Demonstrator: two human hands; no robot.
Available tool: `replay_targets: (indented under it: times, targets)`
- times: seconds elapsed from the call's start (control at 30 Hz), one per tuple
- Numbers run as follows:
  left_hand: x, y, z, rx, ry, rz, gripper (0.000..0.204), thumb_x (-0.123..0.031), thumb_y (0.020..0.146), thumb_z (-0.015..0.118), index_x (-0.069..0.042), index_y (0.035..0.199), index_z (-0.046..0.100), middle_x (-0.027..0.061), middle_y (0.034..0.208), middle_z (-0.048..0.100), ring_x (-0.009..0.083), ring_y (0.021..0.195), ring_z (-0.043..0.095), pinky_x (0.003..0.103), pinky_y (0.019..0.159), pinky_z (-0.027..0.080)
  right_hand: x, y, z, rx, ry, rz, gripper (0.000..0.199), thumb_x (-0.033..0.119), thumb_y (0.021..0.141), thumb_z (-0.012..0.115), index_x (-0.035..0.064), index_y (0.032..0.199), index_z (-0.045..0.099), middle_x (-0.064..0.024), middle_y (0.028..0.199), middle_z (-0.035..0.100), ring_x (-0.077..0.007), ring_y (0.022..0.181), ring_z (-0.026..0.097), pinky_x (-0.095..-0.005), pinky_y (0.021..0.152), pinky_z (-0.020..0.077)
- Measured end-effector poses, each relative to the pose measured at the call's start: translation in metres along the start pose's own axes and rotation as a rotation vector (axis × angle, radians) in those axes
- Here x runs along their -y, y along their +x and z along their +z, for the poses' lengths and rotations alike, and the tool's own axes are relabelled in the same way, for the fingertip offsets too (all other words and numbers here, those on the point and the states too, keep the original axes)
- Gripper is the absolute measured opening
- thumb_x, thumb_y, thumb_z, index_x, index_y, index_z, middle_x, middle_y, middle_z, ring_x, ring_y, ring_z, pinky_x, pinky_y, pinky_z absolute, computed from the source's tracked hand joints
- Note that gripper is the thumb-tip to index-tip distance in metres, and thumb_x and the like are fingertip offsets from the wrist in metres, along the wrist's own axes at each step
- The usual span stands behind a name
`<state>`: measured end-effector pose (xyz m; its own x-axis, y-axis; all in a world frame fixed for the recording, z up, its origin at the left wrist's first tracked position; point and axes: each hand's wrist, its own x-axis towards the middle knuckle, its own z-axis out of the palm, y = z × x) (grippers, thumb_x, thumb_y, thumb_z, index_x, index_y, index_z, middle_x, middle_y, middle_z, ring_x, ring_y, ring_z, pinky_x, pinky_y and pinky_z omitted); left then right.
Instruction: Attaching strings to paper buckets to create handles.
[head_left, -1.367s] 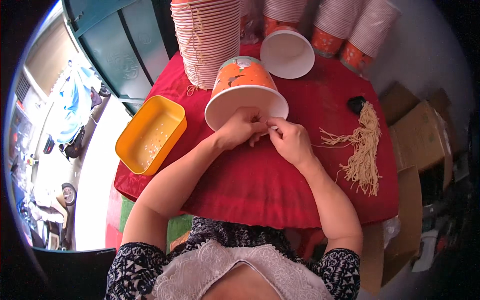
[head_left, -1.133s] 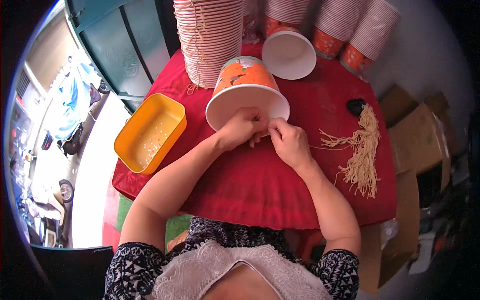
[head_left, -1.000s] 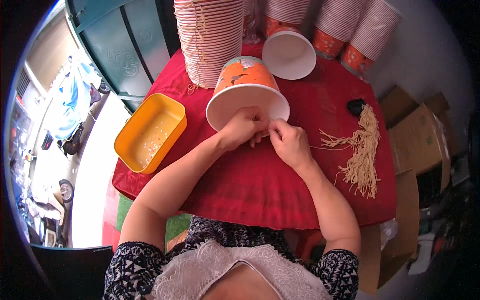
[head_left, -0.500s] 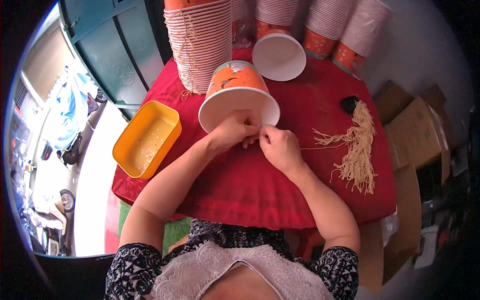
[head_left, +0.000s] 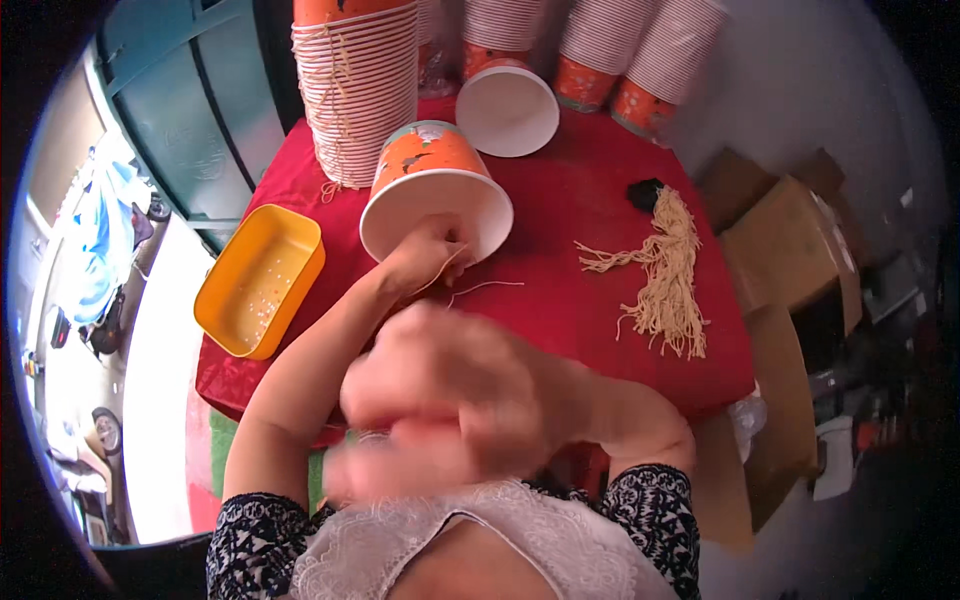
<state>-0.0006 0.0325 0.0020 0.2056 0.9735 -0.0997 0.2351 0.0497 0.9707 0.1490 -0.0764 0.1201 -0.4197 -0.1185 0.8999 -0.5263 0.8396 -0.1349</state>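
Single head-worn fisheye view, looking steeply down over own chest onto red table (head_left: pixel 600 300); near; edges bent toward rim; room floor at left margin.

left hand (head_left: pixel 432 252): pinching a string at the rim of the orange paper bucket (head_left: pixel 436 190)
right hand (head_left: pixel 440 400): blurred, near the chest

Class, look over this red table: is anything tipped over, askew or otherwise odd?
Two things. The big orange paper bucket lies on its side, white mouth toward the person, left hand at its rim. A second bucket behind it is tipped over too. The right hand is only a blur.
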Motion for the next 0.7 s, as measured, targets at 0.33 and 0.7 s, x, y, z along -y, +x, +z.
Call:
replay_targets:
  times: [0.33, 0.7]
  targets:
    - [-0.013, -0.012, 0.011, -0.073, -0.108, 0.103, 0.004, -0.002, 0.078, 0.06, 0.0, 0.077, 0.057, 0.0065, 0.064, 0.054, 0.0151, 0.051, 0.052, 0.027, 0.045, 0.041, 0.031, 0.025, 0.01, -0.241, 0.181, 0.031, 0.02, 0.011, 0.075, 0.067, 0.0079, 0.094, 0.059, -0.0091, 0.096, 0.052, -0.0227, 0.069, 0.055, -0.0346, 0.058, 0.0465]
    - [-0.015, -0.011, 0.011, -0.095, -0.012, 0.084, 0.005, -0.001, 0.078, 0.057, 0.002, 0.079, 0.054, 0.0086, 0.064, 0.056, 0.0166, 0.051, 0.053, 0.028, 0.045, 0.043, 0.036, 0.046, 0.056, -0.358, 0.405, -0.084, 0.016, 0.021, 0.079, 0.067, 0.0151, 0.091, 0.057, -0.0091, 0.1, 0.045, -0.0214, 0.067, 0.053, -0.033, 0.054, 0.0457]
